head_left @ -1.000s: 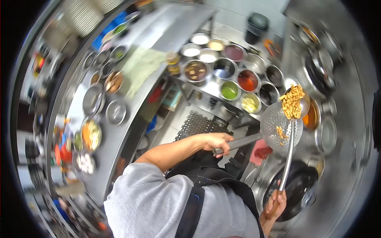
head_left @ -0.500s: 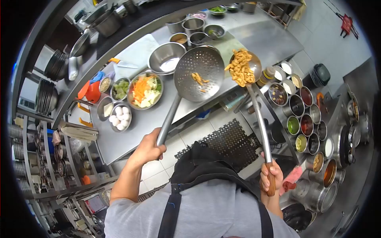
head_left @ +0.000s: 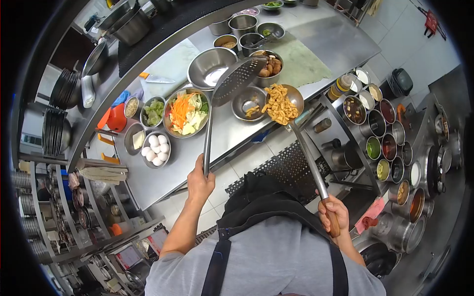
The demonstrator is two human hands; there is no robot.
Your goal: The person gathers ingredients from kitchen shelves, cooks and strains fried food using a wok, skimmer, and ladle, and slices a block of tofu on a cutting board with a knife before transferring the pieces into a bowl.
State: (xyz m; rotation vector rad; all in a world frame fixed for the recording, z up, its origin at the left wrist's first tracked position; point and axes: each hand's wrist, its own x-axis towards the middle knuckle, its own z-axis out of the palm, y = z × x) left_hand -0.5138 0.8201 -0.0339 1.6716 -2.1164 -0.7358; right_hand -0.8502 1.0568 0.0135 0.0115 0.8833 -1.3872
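Observation:
My left hand [head_left: 200, 185] is closed round the grey handle of a perforated strainer [head_left: 236, 81], which is tilted on edge over the steel counter. In my right hand [head_left: 334, 215] is the wooden grip of a long-handled ladle [head_left: 308, 160]. Its bowl is heaped with golden-brown fried strips [head_left: 282, 104]. The ladle's bowl is at the right rim of a small steel bowl [head_left: 243, 109], where a few strips [head_left: 252, 110] lie. Behind it stands a bowl of brown chunks [head_left: 270, 66].
On the counter [head_left: 163, 185] are an empty large bowl [head_left: 210, 66], shredded vegetables [head_left: 185, 114], eggs [head_left: 156, 150] and a knife [head_left: 159, 79]. Sauce pots [head_left: 388, 147] stand at the right, beside the stove area. A shelf rail arches overhead at the left.
The view has swung from the sauce pots to the counter. The strainer has tipped from flat to on edge, and its few strips now lie in the small bowl. The loaded ladle has come beside that bowl.

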